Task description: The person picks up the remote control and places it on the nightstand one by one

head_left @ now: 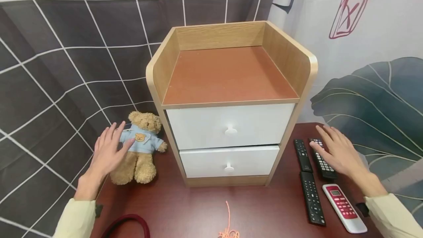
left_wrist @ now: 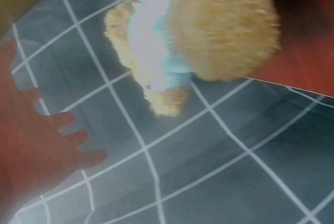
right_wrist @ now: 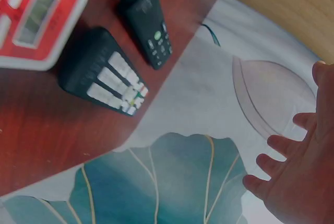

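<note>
My left hand (head_left: 110, 150), fingers spread and holding nothing, hovers in front of a teddy bear (head_left: 142, 161) in a light blue shirt. The bear sits against the left side of a small wooden cabinet (head_left: 228, 181) with two white drawers. In the left wrist view the bear (left_wrist: 224, 31) appears beside the spread hand (left_wrist: 36, 140). On the other side, my right hand (head_left: 342, 153) is spread above the remotes, also holding nothing. Under it lies a black remote with white buttons (head_left: 325, 166); the right wrist view shows that remote (right_wrist: 104, 72) apart from the fingers.
Two slim black remotes (head_left: 312, 197) lie end to end right of the cabinet, near a white and red remote (head_left: 343, 208). At the front edge are a dark red ring-shaped band (head_left: 129, 216) and a tangle of orange string (head_left: 228, 233). Curtains (head_left: 66, 65) hang behind.
</note>
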`<state>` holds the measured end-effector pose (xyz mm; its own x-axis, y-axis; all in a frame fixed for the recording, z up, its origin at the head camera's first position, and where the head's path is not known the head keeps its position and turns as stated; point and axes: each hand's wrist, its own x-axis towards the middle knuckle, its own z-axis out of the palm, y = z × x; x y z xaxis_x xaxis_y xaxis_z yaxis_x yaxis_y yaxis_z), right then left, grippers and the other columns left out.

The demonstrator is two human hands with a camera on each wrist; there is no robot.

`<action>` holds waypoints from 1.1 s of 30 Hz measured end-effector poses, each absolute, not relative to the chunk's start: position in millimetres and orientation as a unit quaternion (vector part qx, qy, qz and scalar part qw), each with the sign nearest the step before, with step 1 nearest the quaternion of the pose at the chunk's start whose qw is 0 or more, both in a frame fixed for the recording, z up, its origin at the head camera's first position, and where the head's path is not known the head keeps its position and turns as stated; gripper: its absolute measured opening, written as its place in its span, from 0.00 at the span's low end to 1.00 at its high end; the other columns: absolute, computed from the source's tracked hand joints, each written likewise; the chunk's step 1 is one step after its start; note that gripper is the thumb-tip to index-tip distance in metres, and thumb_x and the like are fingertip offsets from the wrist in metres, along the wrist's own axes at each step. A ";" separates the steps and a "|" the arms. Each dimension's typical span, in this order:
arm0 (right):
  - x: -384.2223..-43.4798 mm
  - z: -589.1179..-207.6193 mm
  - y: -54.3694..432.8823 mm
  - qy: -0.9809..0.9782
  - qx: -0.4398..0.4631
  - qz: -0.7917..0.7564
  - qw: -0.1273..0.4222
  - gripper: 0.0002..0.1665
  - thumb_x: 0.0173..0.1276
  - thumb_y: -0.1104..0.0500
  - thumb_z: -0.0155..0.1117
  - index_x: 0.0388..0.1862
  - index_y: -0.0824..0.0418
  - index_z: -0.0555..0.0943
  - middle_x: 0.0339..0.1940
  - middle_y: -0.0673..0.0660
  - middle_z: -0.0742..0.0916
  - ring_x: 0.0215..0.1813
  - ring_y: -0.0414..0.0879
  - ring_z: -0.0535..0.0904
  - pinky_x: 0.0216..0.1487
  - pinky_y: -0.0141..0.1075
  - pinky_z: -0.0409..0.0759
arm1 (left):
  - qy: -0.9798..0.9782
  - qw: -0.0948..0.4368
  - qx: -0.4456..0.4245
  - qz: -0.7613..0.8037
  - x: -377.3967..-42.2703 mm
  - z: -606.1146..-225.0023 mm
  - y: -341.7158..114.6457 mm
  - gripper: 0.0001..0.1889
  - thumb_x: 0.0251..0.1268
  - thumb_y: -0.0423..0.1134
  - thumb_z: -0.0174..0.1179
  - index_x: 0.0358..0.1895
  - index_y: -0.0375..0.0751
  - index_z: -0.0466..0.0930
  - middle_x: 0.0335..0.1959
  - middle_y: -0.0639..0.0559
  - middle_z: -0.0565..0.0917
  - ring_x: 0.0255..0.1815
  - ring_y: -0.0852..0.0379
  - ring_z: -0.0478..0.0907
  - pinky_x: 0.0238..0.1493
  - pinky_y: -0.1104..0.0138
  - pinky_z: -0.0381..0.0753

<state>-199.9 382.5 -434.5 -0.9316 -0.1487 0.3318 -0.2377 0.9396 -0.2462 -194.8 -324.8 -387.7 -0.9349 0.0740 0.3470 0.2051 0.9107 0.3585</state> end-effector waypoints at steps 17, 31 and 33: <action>-150.2 -474.8 364.9 -0.975 0.076 0.169 0.125 0.46 0.73 0.41 0.56 0.78 0.66 0.57 0.72 0.76 0.66 0.73 0.73 0.57 0.75 0.68 0.46 | -0.877 0.295 -0.229 -0.301 -209.6 -287.1 -259.5 0.32 0.76 0.50 0.49 0.79 0.52 0.55 0.81 0.45 0.56 0.81 0.41 0.50 0.78 0.42 0.49; -120.9 -485.8 345.4 -0.986 0.003 0.158 0.045 0.50 0.71 0.34 0.54 0.71 0.74 0.64 0.64 0.78 0.74 0.61 0.72 0.71 0.53 0.67 0.72 | -0.672 0.427 -0.392 -0.461 -225.9 -221.3 -184.6 0.45 0.71 0.66 0.44 0.67 0.22 0.62 0.68 0.35 0.72 0.70 0.50 0.70 0.72 0.59 0.67; -117.0 -485.4 344.2 -0.987 -0.016 0.158 0.023 0.50 0.70 0.31 0.52 0.69 0.74 0.67 0.61 0.78 0.76 0.58 0.70 0.75 0.47 0.64 0.76 | -0.663 0.438 -0.397 -0.459 -228.2 -220.6 -180.8 0.37 0.73 0.60 0.46 0.61 0.23 0.71 0.63 0.33 0.77 0.68 0.50 0.73 0.71 0.59 0.68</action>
